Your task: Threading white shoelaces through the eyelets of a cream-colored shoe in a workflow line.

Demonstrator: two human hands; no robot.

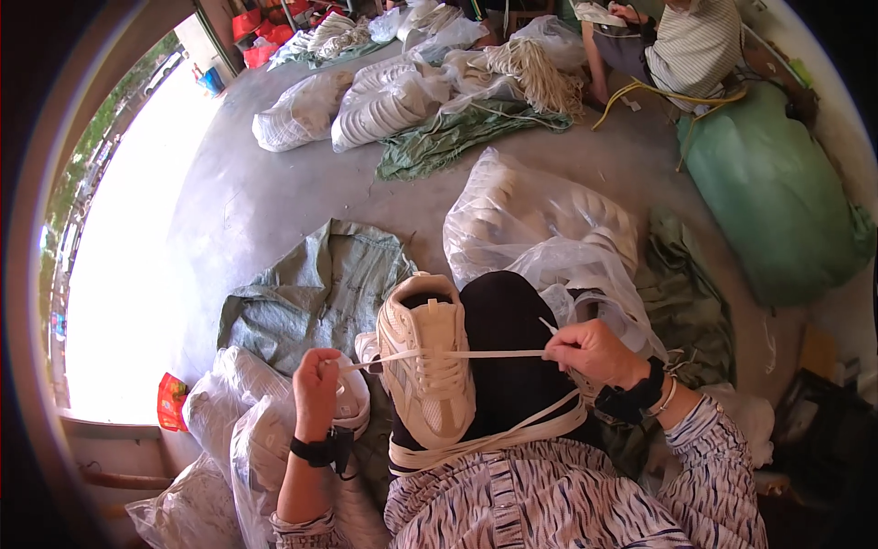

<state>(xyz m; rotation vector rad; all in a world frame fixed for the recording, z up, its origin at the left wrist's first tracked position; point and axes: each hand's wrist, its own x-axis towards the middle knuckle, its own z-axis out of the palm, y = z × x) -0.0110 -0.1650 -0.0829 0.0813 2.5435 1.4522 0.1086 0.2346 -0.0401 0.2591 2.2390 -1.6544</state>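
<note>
A cream sneaker (434, 398) rests on my lap against my dark trousers, its laced front facing up. A pale flat shoelace (503, 354) is pulled straight across it from side to side. My left hand (316, 380) is closed on the lace left of the shoe. To the right, my right hand (594, 350) pinches the lace near its end, and a short tip sticks up past the fingers. A bundle of loose laces (485, 451) lies across my lap below the shoe. Another light shoe (351, 403) shows partly behind my left wrist.
Clear plastic bags of shoes stand ahead (549, 210) and at my left (251, 403). Green woven sacking (315, 284) lies on the floor. A full green sack (777, 192) stands at the right. A seated person (695, 46) is beyond, near more bagged shoes (393, 101).
</note>
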